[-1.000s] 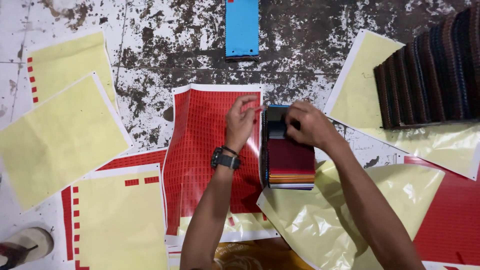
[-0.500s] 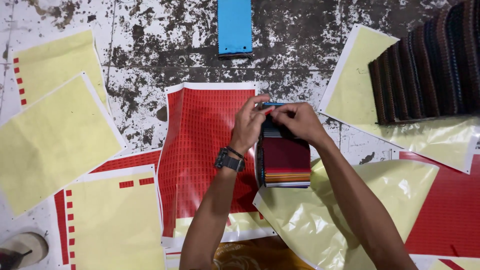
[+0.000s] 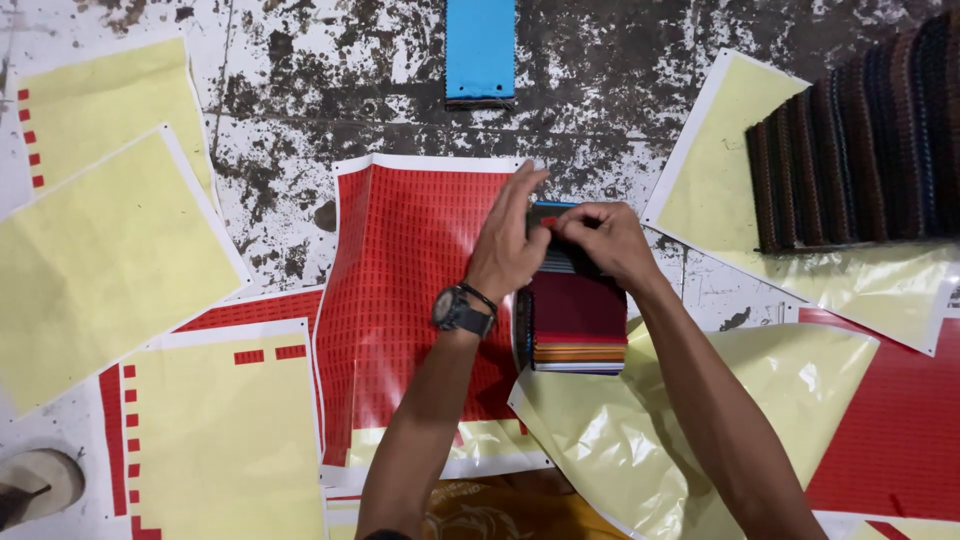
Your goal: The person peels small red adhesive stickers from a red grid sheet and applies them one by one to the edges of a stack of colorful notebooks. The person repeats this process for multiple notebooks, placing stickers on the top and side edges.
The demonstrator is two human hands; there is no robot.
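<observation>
A thick swatch book (image 3: 578,320) with a maroon top and many coloured layers lies on the floor in front of me. Both hands meet over its far end. My left hand (image 3: 510,240), with a dark watch on the wrist, pinches a small red sticker together with my right hand (image 3: 600,238), just above the book's blue top edge. To the left of the book lies a red sticker sheet (image 3: 410,300) printed with rows of small labels.
Yellow backing sheets (image 3: 100,260) lie spread at left and at lower left. A blue swatch book (image 3: 480,50) sits at the top centre. A row of dark fabric swatches (image 3: 860,140) rests on a yellow sheet at right. Crumpled yellow sheets (image 3: 640,440) and another red sheet (image 3: 900,420) lie near me.
My two hands have come closer together over the far end of the swatch book. The left hand moved from the red sheet's edge toward the right hand.
</observation>
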